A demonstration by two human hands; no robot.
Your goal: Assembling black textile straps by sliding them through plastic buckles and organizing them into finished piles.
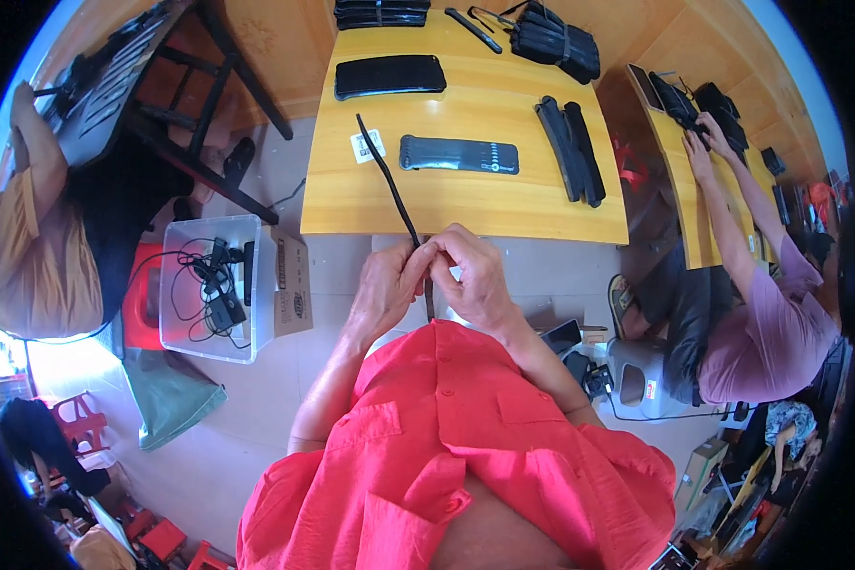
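Observation:
In front of my red shirt, both hands meet on a long, thin black strip (385,173) seen nearly edge-on. Its far end rises over the yellow table (351,209), and a short tail hangs below my fingers. My left hand (387,285) is closed around the strip. The fingers of my right hand (472,274) pinch it right beside the left. Beyond them on the table lies a flat dark grey panel (458,154) with pale printing and small marks along it. A white label (367,145) lies near the strip.
Black flat pieces (570,150) lie at the table's right, a black pad (389,76) and bundles (556,43) farther back. A clear bin (209,328) of cables stands left beside a carton (293,285). A co-worker's hands (703,138) work at the right table; another person sits left.

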